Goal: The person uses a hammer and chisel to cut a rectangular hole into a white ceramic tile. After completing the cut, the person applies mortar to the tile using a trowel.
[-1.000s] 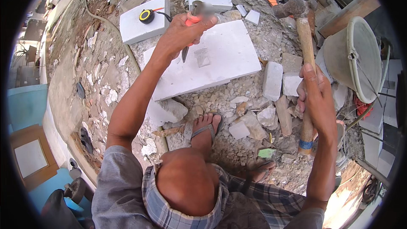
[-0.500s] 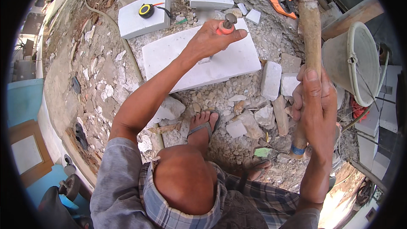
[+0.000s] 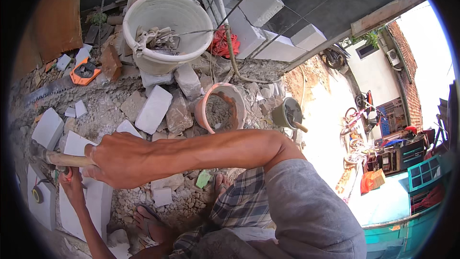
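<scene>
Hammer (image 3: 72, 159) and right hand (image 3: 120, 159) have shifted from right of the large white block (image 3: 98, 195) to above it; the view has swung rightward. Left of that block, a tape measure (image 3: 37, 194) rests on a smaller block. Over the large block, the left hand (image 3: 72, 189) curls around the chisel (image 3: 68, 176), nearer it than the right. Hammer handle runs roughly crosswise, head outward, beside the chisel's top; contact cannot be told. Right hand is wrapped tight around the handle. Right of the large block, in order: white bucket (image 3: 160, 67), holding pale crumpled items; orange pail (image 3: 203, 115), holding grey mix; dark pail (image 3: 279, 115), with a wooden-handled tool, contents unclear.
</scene>
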`<state>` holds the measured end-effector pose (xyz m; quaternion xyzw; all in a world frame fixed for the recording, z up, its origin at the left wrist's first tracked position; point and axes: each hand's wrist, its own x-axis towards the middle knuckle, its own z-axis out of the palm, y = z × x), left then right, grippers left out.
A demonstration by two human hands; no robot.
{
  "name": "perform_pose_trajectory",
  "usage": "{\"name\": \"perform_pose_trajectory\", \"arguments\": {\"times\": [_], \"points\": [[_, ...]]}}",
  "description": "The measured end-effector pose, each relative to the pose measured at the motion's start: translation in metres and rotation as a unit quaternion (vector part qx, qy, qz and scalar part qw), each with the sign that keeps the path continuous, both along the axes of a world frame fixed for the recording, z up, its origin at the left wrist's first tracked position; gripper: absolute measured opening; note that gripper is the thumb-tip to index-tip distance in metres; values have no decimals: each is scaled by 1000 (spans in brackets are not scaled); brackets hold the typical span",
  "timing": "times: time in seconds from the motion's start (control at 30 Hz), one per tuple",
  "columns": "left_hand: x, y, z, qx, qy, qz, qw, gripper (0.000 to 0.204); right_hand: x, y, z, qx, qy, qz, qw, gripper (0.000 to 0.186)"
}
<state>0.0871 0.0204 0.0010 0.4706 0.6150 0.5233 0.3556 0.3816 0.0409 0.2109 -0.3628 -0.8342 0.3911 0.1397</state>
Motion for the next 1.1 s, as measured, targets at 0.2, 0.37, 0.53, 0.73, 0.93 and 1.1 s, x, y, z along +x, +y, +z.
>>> {"name": "perform_pose_trajectory", "arguments": {"times": [0.2,0.37,0.53,0.73,0.93,1.1], "points": [[-15,-14,-10,69,-63,-77,993,29,-10,-13,2,-33,99,-45,994,39],[1,-6,8,-42,62,-35,997,32,8,-1,8,-101,-8,6,995,42],[11,-9,27,-62,51,-8,997,37,2,-10,-6,-67,168,-86,980,48],[-3,-16,33,-69,12,-4,998,36,25,-9,-46,-169,-232,30,958,56],[-69,-63,64,17,-254,173,951,42,46,-14,-24,-116,-127,-72,983,43],[-71,-66,74,137,-295,230,917,40,-1,-13,-7,-206,-55,-123,969,31]]}}
